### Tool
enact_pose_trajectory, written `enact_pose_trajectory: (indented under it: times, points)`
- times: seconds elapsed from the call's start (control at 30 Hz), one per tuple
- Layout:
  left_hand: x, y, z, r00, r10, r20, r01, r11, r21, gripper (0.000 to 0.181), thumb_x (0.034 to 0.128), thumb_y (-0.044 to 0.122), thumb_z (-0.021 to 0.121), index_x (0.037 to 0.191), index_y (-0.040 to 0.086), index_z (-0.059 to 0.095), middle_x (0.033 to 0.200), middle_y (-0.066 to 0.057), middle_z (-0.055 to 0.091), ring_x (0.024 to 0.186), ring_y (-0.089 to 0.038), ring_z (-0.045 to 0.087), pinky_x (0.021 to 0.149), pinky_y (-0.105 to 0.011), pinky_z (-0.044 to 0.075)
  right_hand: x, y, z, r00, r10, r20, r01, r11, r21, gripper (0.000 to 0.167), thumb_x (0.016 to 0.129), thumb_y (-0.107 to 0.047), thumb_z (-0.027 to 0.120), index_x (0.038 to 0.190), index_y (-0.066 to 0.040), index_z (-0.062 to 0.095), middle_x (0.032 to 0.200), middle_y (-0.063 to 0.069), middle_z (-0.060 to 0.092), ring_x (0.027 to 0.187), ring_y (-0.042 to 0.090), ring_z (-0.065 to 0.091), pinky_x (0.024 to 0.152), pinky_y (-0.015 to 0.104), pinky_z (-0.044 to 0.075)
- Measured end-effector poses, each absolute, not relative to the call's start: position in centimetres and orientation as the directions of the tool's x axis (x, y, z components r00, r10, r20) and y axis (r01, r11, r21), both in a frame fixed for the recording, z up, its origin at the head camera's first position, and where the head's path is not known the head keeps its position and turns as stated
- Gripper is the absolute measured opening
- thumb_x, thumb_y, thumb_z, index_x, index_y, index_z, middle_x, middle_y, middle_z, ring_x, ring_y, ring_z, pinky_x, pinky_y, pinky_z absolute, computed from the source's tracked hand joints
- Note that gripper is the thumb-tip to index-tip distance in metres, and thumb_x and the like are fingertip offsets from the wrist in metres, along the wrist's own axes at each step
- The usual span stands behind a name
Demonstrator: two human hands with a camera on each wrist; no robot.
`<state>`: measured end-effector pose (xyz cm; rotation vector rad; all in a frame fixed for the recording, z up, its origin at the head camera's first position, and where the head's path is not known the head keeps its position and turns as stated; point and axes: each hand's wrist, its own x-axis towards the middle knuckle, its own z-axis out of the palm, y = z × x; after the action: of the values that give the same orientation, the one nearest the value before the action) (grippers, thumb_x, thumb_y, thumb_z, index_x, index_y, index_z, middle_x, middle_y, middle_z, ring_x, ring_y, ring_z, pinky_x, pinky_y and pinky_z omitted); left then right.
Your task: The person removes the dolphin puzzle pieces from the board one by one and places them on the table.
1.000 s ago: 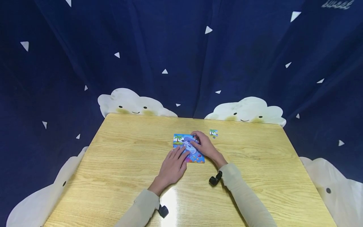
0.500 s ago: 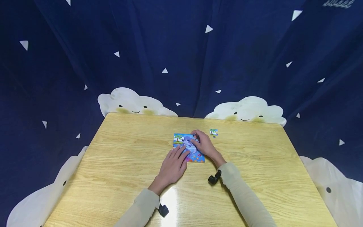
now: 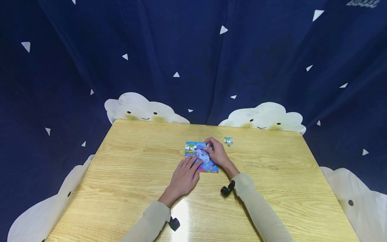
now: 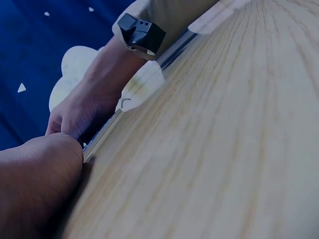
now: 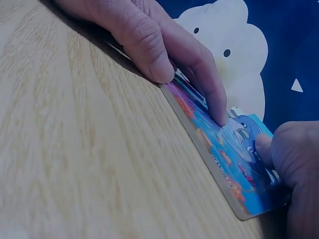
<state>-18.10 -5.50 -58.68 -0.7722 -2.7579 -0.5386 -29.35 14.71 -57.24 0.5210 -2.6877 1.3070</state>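
Observation:
A square picture puzzle (image 3: 202,165) with a dolphin, a palm tree and coral lies flat on the table. The left hand (image 3: 185,174) rests on its lower left part, fingers spread and fairly straight. At the puzzle's upper right corner, the right hand (image 3: 219,154) has its thumb on the picture and its fingers bent round the edge; what lies under them is hidden. The right wrist view shows the right thumb (image 5: 264,149) on the puzzle (image 5: 234,154), across from the left hand (image 5: 149,37). The left wrist view shows both hands from low down.
A small loose piece (image 3: 228,140) with a palm tree lies to the right of the puzzle's upper corner, beyond the right hand. The wooden table (image 3: 127,161) ends at a dark blue curtain (image 3: 181,43) with white clouds. Both wrists wear small black cameras.
The right thumb has drawn slightly up the picture, closer to the bent fingers, and the right wrist has shifted a little left. The left hand stays in place.

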Motion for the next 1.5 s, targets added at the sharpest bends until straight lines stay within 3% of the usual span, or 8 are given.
enact_pose_trajectory:
  times: [0.27,1.0,1.27,1.5]
  points:
    - [-18.07,-5.49,-58.69,-0.843,0.458,0.281,0.528,0.802,0.278,0.048,0.1092,0.029,0.042,0.155,0.018,0.051,0.165,-0.008,0.042,0.155,-0.032,0.033,0.124,-0.053,0.029,-29.21,14.55,-57.07,-0.941,-0.243,0.237,-0.337,0.582,-0.74,0.019,0.096,-0.004,0.074,0.113,-0.007,0.068,0.087,0.006,0.063,0.078,0.02,0.056,0.077,0.035,0.046]
    - [-18.28,-5.79,-58.85,-0.853,0.446,0.273,0.516,0.802,0.302,0.048,0.1099,0.029,0.041,0.156,0.019,0.05,0.166,-0.007,0.04,0.156,-0.032,0.029,0.125,-0.054,0.026,-29.75,14.27,-57.32,-0.908,-0.274,0.316,-0.418,0.644,-0.641,0.019,0.098,-0.013,0.07,0.115,-0.005,0.073,0.088,0.009,0.064,0.079,0.025,0.059,0.077,0.046,0.051]
    - [-18.31,-5.73,-59.13,-0.847,0.452,0.278,0.525,0.794,0.308,0.049,0.1092,0.029,0.039,0.156,0.018,0.049,0.166,-0.008,0.04,0.156,-0.032,0.03,0.124,-0.055,0.027,-30.13,14.41,-57.25,-0.924,-0.247,0.293,-0.38,0.686,-0.62,0.019,0.102,-0.016,0.067,0.115,-0.005,0.074,0.092,0.01,0.066,0.084,0.026,0.062,0.08,0.046,0.052]
    - [-18.22,-5.67,-59.05,-0.849,0.454,0.268,0.523,0.793,0.313,0.049,0.1097,0.03,0.038,0.157,0.019,0.049,0.166,-0.007,0.039,0.156,-0.032,0.029,0.125,-0.055,0.026,-29.69,14.86,-57.06,-0.915,-0.329,0.235,-0.403,0.699,-0.59,0.028,0.105,-0.019,0.064,0.128,-0.005,0.07,0.096,0.01,0.063,0.085,0.025,0.057,0.08,0.045,0.05]
